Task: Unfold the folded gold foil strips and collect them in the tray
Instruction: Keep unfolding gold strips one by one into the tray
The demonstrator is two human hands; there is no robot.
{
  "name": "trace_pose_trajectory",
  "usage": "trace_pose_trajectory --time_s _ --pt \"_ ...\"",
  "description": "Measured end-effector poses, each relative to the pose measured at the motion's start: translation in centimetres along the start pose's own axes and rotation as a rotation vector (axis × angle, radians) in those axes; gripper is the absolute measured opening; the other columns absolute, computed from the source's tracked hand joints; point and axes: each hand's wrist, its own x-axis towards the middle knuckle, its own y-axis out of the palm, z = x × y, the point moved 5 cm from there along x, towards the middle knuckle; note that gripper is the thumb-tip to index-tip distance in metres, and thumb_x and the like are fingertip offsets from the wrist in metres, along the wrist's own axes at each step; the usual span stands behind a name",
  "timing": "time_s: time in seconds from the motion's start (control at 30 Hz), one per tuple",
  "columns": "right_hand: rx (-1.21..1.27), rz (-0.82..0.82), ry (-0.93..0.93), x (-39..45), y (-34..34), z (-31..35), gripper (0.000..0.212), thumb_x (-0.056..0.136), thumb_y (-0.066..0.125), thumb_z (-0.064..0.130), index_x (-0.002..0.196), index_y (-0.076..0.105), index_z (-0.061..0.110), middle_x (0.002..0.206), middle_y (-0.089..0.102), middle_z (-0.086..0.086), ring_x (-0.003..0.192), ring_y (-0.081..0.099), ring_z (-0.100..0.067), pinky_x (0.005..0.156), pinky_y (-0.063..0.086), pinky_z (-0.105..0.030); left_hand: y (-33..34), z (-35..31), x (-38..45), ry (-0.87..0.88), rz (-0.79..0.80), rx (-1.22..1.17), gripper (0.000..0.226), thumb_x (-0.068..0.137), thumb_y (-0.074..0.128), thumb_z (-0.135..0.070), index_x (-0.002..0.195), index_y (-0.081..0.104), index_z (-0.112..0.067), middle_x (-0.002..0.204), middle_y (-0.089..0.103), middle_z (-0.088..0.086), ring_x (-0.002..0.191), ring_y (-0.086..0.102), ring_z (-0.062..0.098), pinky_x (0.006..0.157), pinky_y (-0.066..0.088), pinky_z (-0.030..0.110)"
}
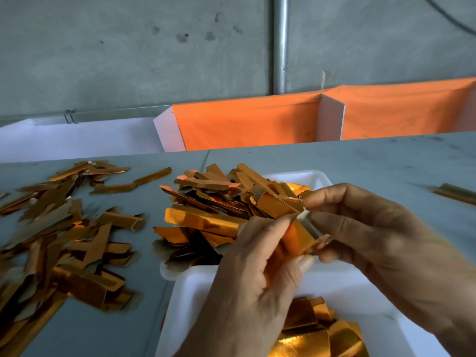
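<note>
while both hands pinch one folded gold foil strip (300, 237) just above the white tray (319, 177), the left hand (260, 274) grips its near end and the right hand (360, 228) its far flap, its long axis slanting from lower left toward upper right between them.

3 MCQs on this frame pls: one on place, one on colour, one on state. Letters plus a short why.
1. Where does the loose pile of folded strips lie?
A. left of the tray, on the table
B. inside the orange bin
C. on the floor

2. What colour is the tray?
A. black
B. white
C. orange

3. What are the hands doing?
A. resting flat on the table
B. both pinching one foil strip
C. lifting the tray

Key: 1 A, the pile sits on the grey table left of the tray. 2 B, its rim is white. 3 B, left hand and right hand pinch the same foil strip.
</note>
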Motion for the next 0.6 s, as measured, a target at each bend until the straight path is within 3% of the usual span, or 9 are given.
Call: trace_pose_trajectory --time_s 0.2,0.23,0.3,0.47,0.6 --pt "0.207 0.073 0.148 0.07 -0.34 -0.76 0.019 0.062 0.080 0.004 0.077 0.074 0.014 0.068 0.061 -0.008 0.056 0.059 -0.012 0.050 0.051 -0.020 -0.57 0.57 -0.27 -0.034 -0.017 -0.123 0.041 0.075 0.058 -0.055 0.115 0.053 -0.050 0.106 0.065 -0.015 0.105 0.060 0.004 0.082 0.046 0.011" --pt "0.250 0.081 0.163 0.10 -0.24 -0.76 0.013 0.066 0.079 0.012 0.078 0.074 0.014 0.069 0.061 -0.009 0.056 0.059 -0.012 0.050 0.051 -0.021 -0.64 0.54 -0.27 -0.030 -0.013 -0.125 0.040 0.075 0.058 -0.054 0.115 0.054 -0.050 0.106 0.065 -0.015 0.105 0.060 0.004 0.082 0.046 0.011" --pt "0.302 0.109 0.186 0.12 -0.24 -0.90 0.023 0.062 0.078 0.025 0.080 0.074 0.012 0.071 0.062 -0.010 0.055 0.059 -0.011 0.050 0.052 -0.022 -0.67 0.49 -0.26 -0.025 0.006 -0.131 0.040 0.076 0.058 -0.053 0.116 0.054 -0.049 0.107 0.065 -0.014 0.106 0.060 0.005 0.084 0.047 0.012" --pt "0.291 0.198 0.202 0.19 -0.47 -1.06 0.038 0.052 0.092 0.029 0.080 0.072 0.012 0.070 0.062 -0.005 0.056 0.058 -0.010 0.052 0.052 -0.021 -0.87 0.23 -0.29 -0.007 0.038 -0.127 0.039 0.078 0.058 -0.050 0.117 0.055 -0.048 0.109 0.065 -0.013 0.108 0.059 0.008 0.086 0.049 0.019" --pt "0.224 0.219 0.233 0.02 -0.52 -0.93 0.036 0.049 0.091 0.023 0.078 0.071 0.012 0.063 0.058 -0.007 0.051 0.055 -0.013 0.050 0.050 -0.022 -0.86 -0.18 -0.26 0.024 0.048 -0.100 0.038 0.079 0.058 -0.048 0.117 0.054 -0.048 0.109 0.063 -0.016 0.108 0.059 0.009 0.085 0.049 0.018"
